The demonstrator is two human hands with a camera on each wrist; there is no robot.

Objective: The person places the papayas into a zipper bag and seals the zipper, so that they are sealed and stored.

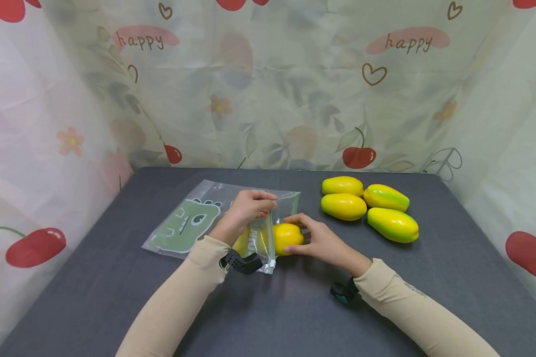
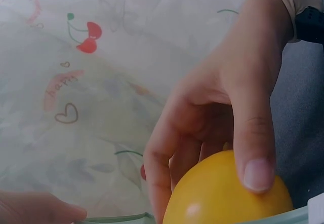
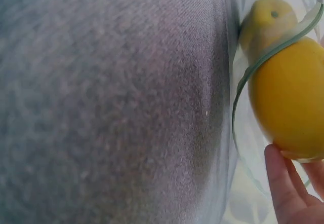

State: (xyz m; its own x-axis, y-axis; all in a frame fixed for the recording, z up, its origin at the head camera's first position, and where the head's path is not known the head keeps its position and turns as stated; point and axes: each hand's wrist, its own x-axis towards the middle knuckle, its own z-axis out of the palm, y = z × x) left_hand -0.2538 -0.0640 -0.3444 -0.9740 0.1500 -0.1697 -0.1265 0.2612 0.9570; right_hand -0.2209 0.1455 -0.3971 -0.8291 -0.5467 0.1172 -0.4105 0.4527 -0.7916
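Observation:
A clear zip bag (image 1: pixel 225 191) with a green cartoon monster print lies on the table, its green-edged mouth facing right. My left hand (image 1: pixel 250 210) pinches the upper rim of that mouth between thumb and fingers and lifts it. A yellow papaya (image 1: pixel 288 239) sits partly inside the opening, with my right hand (image 1: pixel 319 240) gripping its outer end, thumb on the near side and fingers on the far side. Deeper in the bag is another papaya (image 3: pixel 268 19), seen through the plastic. In the left wrist view, the right thumb (image 2: pixel 255 168) presses on the held papaya.
Several yellow-green papayas (image 1: pixel 344 207) lie grouped at the back right of the dark grey table (image 1: pixel 295 317). A white slider (image 1: pixel 273 264) sits at the near end of the bag's mouth. Printed curtains (image 1: pixel 268 99) stand behind the table and at both sides.

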